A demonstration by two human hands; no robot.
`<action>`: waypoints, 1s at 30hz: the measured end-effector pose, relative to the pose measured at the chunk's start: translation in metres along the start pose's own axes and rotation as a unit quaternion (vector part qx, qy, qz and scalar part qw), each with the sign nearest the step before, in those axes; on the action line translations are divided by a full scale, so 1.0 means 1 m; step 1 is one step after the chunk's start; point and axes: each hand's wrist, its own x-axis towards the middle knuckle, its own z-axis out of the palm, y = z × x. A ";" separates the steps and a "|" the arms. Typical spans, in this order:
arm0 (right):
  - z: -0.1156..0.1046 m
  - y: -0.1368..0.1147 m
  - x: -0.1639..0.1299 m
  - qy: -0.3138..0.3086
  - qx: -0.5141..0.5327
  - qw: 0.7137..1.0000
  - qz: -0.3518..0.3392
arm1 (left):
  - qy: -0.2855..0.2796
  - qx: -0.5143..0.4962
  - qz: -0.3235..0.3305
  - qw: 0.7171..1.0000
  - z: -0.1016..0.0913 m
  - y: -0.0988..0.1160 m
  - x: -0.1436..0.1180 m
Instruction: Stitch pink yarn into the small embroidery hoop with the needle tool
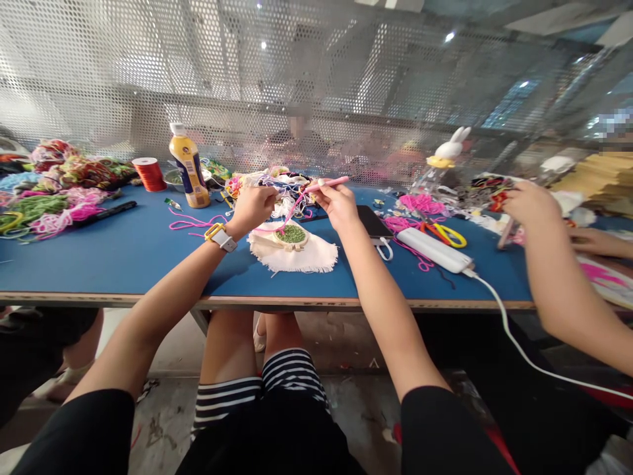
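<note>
Reaching forward, the right hand (pixel 340 204) grips a pink tool (pixel 339 181); the left hand (pixel 253 210) curls closed, contents unclear.

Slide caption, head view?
Right hand holds a pink pen-shaped tool near green stitching in a pale round hoop on fringed cream cloth.

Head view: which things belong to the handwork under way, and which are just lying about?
In use:
- pink tool in the right hand
- pink yarn
- pale cloth
- round hoop

Apparently lying about:
- drink bottle
- red spool
- scissors
- white cabled block
</note>
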 end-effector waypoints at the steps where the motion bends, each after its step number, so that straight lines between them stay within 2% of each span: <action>1: 0.001 0.000 0.000 -0.001 0.000 1.000 0.002 | -0.007 -0.004 -0.006 1.000 0.000 0.001 0.000; 19: 0.013 0.016 -0.011 -0.084 -0.040 0.996 0.015 | -0.055 -0.009 -0.004 0.998 0.005 0.005 -0.003; 24: 0.009 0.015 -0.009 -0.063 -0.041 0.997 0.013 | -0.042 -0.014 -0.026 0.999 0.008 -0.002 -0.002; 30: 0.000 0.013 0.003 -0.037 -0.029 0.999 0.011 | -0.003 -0.015 -0.008 1.000 0.011 -0.011 0.000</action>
